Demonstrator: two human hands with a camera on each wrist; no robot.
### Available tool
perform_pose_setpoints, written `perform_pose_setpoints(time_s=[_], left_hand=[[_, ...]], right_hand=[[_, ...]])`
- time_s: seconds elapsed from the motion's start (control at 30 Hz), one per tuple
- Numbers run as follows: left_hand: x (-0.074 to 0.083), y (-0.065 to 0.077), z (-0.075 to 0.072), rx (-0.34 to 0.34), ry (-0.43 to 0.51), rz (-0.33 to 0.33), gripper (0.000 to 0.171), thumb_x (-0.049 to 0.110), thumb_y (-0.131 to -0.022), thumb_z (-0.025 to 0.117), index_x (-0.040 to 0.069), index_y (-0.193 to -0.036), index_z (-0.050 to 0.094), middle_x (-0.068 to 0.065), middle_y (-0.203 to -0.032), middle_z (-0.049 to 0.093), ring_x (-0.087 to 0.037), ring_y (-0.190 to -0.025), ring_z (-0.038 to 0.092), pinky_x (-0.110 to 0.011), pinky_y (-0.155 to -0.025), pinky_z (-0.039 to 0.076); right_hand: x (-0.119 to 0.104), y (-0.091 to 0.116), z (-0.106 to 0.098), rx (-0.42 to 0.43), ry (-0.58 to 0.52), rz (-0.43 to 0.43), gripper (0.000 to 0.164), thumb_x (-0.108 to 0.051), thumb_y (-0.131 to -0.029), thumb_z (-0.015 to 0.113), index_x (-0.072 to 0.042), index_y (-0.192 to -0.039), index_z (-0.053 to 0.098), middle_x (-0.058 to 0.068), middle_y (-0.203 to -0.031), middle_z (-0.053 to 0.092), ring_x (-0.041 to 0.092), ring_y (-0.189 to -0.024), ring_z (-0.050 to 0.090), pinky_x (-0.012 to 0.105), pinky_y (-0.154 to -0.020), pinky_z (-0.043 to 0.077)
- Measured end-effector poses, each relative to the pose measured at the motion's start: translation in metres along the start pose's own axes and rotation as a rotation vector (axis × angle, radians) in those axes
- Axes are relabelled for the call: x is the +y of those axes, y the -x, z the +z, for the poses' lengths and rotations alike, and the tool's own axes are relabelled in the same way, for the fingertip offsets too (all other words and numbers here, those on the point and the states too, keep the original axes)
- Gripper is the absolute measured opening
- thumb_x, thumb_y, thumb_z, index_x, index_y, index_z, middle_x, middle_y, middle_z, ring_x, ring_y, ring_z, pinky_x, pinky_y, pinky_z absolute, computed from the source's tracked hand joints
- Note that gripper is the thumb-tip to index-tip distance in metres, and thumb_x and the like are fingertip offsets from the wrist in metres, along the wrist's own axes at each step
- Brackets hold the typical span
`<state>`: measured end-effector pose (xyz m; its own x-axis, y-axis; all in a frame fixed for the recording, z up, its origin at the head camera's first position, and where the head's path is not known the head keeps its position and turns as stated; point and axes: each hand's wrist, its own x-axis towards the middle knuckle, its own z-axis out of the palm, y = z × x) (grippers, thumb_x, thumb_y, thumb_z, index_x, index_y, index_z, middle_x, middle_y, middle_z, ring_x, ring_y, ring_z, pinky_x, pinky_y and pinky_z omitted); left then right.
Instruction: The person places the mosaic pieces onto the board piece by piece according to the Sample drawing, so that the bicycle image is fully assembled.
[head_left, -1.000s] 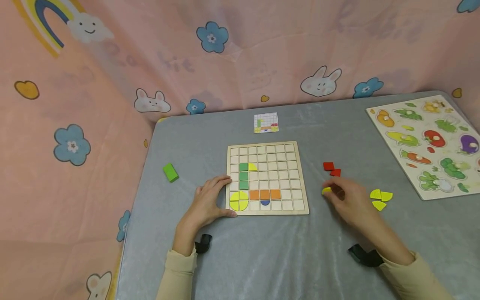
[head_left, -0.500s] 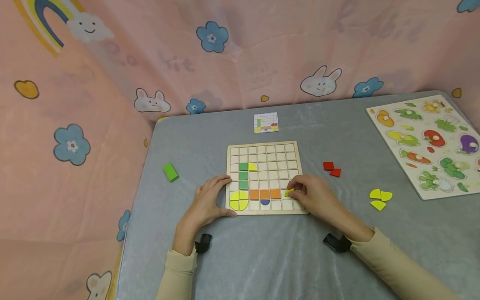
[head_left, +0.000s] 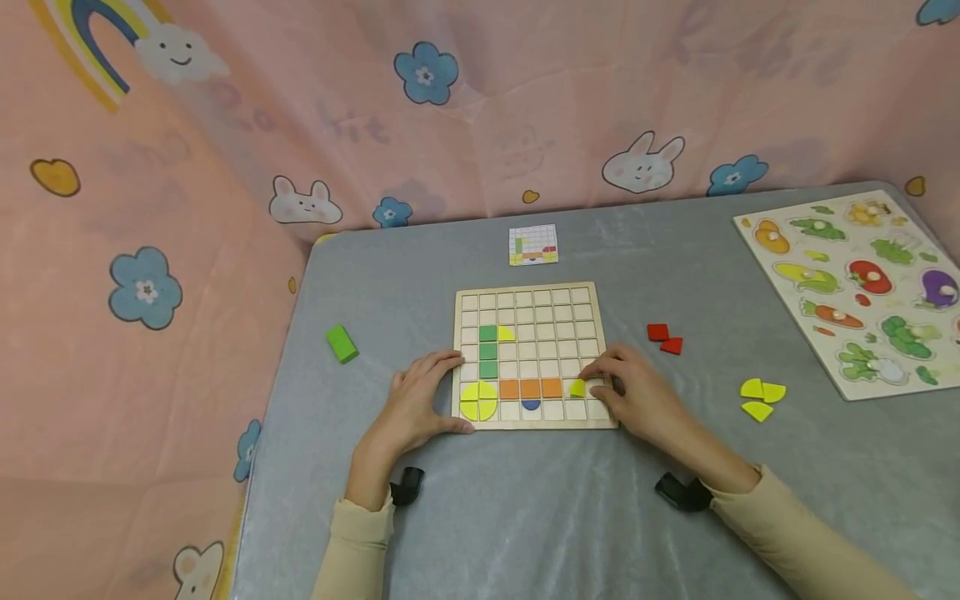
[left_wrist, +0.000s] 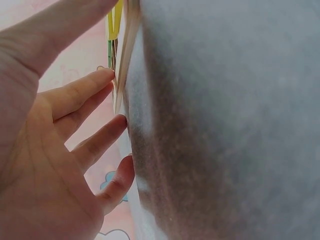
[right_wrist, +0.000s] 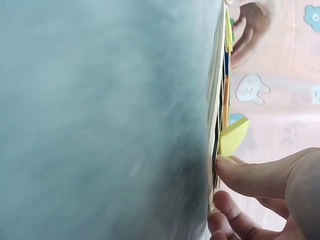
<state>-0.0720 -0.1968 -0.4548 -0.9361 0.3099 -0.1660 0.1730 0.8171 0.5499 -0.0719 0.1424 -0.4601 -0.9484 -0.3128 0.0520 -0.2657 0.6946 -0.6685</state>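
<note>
The wooden grid board (head_left: 537, 302) lies on the grey cloth. My left hand (head_left: 415, 398) rests at its near left corner, fingertips on the left edge and thumb along the front edge. In the left wrist view the fingers (left_wrist: 92, 145) look fairly straight against the rim. At the board's right side, my right hand (head_left: 637, 392) pinches a yellow quarter-circle piece (head_left: 577, 388) by its edge, over a lower right cell. From the right wrist, this yellow piece (right_wrist: 234, 136) stands tilted up off the board, with the thumb tip at its lower corner.
Green squares (head_left: 488, 352), orange squares (head_left: 530, 389), a blue half-circle (head_left: 531, 405) and yellow quarters (head_left: 478, 402) sit in cells. A pattern card (head_left: 533, 245) lies behind. Red pieces (head_left: 657, 332), loose yellow quarters (head_left: 757, 411), green blocks (head_left: 342, 343) and a vegetable puzzle (head_left: 840, 292) surround the board.
My right hand has carried the yellow quarter-circle left from beside the red pieces to the board's lower right; its fingertips have since shifted to the piece's right edge. My left hand stays put.
</note>
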Motion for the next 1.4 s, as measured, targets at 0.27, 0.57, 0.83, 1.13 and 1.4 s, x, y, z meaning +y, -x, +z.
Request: perform_pose_setpoints(time_s=[0.27, 0.57, 0.83, 1.13, 1.4], left_hand=[[0.001, 0.001, 0.0, 0.003, 0.012, 0.004, 0.099, 0.03, -0.07, 0.101, 0.012, -0.155, 0.053, -0.003, -0.165, 0.047, -0.029, -0.154, 0.04, -0.058, -0.111, 0.031], [0.001, -0.001, 0.0, -0.001, 0.01, -0.002, 0.099, 0.03, -0.07, 0.101, 0.012, -0.155, 0.053, -0.002, -0.165, 0.047, -0.029, -0.155, 0.04, -0.057, -0.109, 0.031], [0.003, -0.001, 0.0, -0.006, 0.006, -0.009, 0.099, 0.03, -0.07, 0.101, 0.012, -0.155, 0.053, -0.003, -0.165, 0.046, -0.029, -0.155, 0.039, -0.058, -0.111, 0.031], [0.003, 0.0, -0.001, -0.007, 0.006, -0.012, 0.1, 0.03, -0.071, 0.101, 0.012, -0.156, 0.052, -0.004, -0.166, 0.045, -0.03, -0.156, 0.038, -0.059, -0.111, 0.031], [0.003, 0.0, 0.0, -0.011, 0.007, -0.018, 0.1, 0.03, -0.071, 0.101, 0.013, -0.156, 0.052, -0.003, -0.167, 0.045, -0.029, -0.156, 0.037, -0.058, -0.112, 0.03]], right_hand=[[0.023, 0.033, -0.023, 0.022, 0.058, 0.102, 0.026, -0.004, -0.091, 0.08, -0.003, -0.117, 0.075, 0.02, -0.122, 0.061, 0.042, -0.119, 0.055, 0.063, -0.1, 0.046], [0.065, 0.068, -0.057, 0.117, 0.186, 0.271, 0.04, -0.006, -0.091, 0.081, 0.006, -0.124, 0.062, 0.043, -0.14, 0.036, 0.064, -0.123, 0.028, 0.073, -0.093, 0.025], [0.087, 0.085, -0.077, 0.103, 0.214, 0.454, 0.061, -0.015, -0.099, 0.074, 0.015, -0.141, 0.041, 0.05, -0.137, 0.031, 0.066, -0.125, 0.026, 0.072, -0.096, 0.025], [0.084, 0.07, -0.072, 0.126, 0.198, 0.306, 0.035, -0.006, -0.093, 0.079, 0.008, -0.119, 0.061, 0.034, -0.106, 0.056, 0.043, -0.09, 0.054, 0.051, -0.073, 0.042], [0.07, 0.048, -0.067, 0.171, 0.19, 0.173, 0.02, -0.001, -0.083, 0.085, 0.0, -0.093, 0.068, 0.022, -0.093, 0.068, 0.04, -0.088, 0.062, 0.052, -0.076, 0.044]])
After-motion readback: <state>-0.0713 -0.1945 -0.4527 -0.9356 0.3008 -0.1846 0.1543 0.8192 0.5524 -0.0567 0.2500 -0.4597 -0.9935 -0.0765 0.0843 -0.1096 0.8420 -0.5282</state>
